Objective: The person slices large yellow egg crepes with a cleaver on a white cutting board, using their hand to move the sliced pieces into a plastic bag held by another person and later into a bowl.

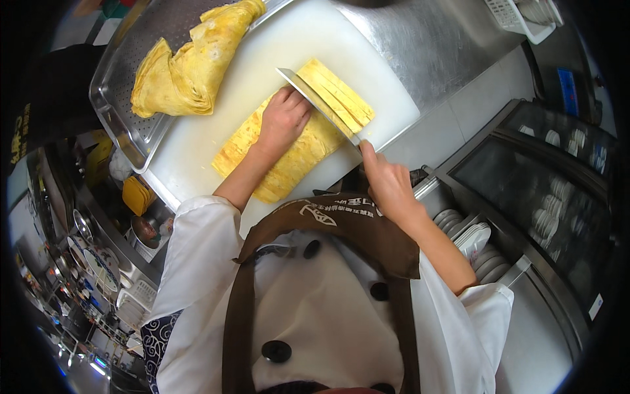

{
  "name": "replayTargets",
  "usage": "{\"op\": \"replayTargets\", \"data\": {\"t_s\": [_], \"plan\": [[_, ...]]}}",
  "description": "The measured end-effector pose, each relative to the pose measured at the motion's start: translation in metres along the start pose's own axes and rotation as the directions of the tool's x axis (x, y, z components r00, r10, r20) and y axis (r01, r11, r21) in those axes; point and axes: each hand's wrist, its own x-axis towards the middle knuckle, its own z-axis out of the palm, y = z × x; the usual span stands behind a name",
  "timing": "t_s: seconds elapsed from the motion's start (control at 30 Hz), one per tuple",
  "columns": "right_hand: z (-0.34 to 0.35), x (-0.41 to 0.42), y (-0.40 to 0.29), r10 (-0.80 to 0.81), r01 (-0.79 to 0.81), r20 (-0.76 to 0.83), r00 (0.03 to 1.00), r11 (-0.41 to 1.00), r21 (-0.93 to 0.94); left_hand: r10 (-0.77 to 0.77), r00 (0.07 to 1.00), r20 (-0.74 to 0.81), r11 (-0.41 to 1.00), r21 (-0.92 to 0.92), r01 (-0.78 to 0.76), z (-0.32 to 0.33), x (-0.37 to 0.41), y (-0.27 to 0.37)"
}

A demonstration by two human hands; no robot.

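On a white cutting board (pixel 182 143) lies a long, flat stack of yellow sheets, perhaps egg or tofu skin (pixel 290 167). My left hand (pixel 285 118) presses on it with curled fingers, knuckles close to the blade. My right hand (pixel 389 182) grips the handle of a broad kitchen knife (pixel 320 106), whose blade crosses the stack near its right end. Beyond the blade, several cut yellow strips (pixel 339 93) lie side by side. Up and to the left, a folded bundle of the same yellow sheets (pixel 197 69) rests partly on a perforated metal tray.
The perforated metal tray (pixel 106 96) overlaps the board's left side. A steel counter (pixel 393 29) extends at the upper right, with a white plastic basket (pixel 536 29) at its far edge. Plates (pixel 472 239) are stacked at right beside a glass-fronted cabinet (pixel 517 172). Bowls and utensils crowd the left.
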Motion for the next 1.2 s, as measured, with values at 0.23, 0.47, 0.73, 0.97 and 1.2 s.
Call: {"op": "replayTargets", "data": {"t_s": [0.23,0.47,0.73,0.97,1.2], "plan": [[0.003,-0.012,0.006,-0.023,0.027,-0.118,0.993,0.999,0.026,0.009,1.000,0.010,1.000,0.010,-0.009,-0.018,0.011,0.010],[-0.015,-0.014,-0.015,-0.071,0.073,-0.146,0.987,0.997,0.009,-0.024,1.000,-0.018,0.999,0.038,0.024,-0.015,-0.002,0.001],[-0.014,-0.014,-0.025,-0.025,0.016,-0.103,0.994,0.996,-0.092,-0.033,0.999,0.007,0.999,0.016,0.033,-0.006,-0.008,-0.003],[-0.006,-0.004,-0.017,0.035,-0.038,0.065,0.997,0.998,0.051,-0.036,0.999,0.016,0.999,0.006,0.035,-0.009,-0.009,-0.001],[0.017,-0.010,0.001,0.040,-0.031,-0.070,0.997,0.992,0.123,-0.033,0.999,0.007,0.999,0.028,0.033,-0.016,-0.001,0.004]]}}
